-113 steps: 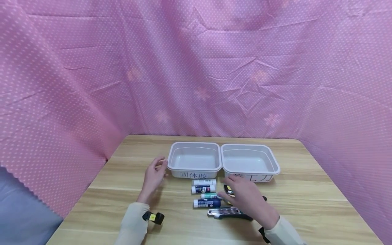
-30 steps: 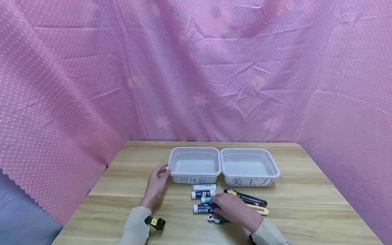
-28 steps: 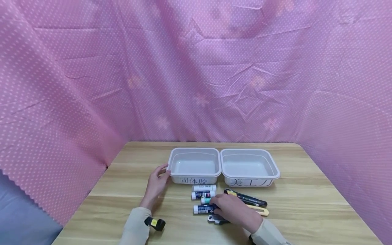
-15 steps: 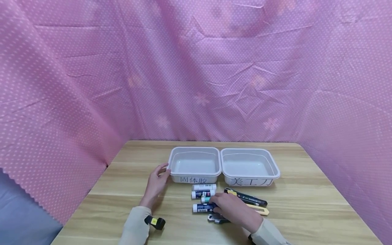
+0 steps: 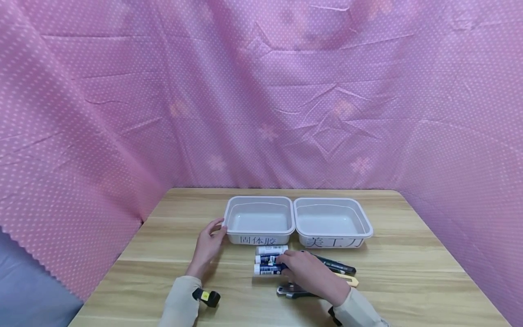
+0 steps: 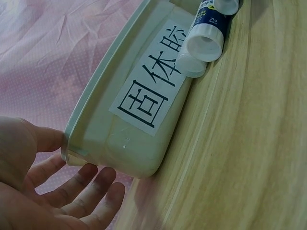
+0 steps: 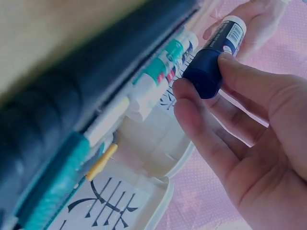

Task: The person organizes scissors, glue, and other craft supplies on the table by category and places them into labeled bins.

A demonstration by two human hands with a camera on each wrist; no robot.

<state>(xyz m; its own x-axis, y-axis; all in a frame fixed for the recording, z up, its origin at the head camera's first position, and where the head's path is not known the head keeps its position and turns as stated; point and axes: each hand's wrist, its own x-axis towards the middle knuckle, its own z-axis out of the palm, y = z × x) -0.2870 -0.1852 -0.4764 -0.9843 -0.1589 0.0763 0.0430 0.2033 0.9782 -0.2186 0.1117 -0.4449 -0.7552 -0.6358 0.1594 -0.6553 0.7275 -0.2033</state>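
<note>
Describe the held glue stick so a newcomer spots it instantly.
On the wooden table, find the left white bin. In front of it, the right hand pinches a dark blue glue stick with one white end. Of all the glue sticks, only this one is held.

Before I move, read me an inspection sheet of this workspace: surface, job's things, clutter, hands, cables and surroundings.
Surface: wood-grain table; no spill seen.
Job's things: dark-blue glue stick in the right hand; other glue sticks and box cutters lie in front of two labelled white tubs, some partly hidden.
Clutter: nothing seen.
Hands: right pinches the dark-blue glue stick; left hand touches the left tub's rim.
Cables: nothing seen.
Surroundings: pink dotted curtain behind and at both sides.
</note>
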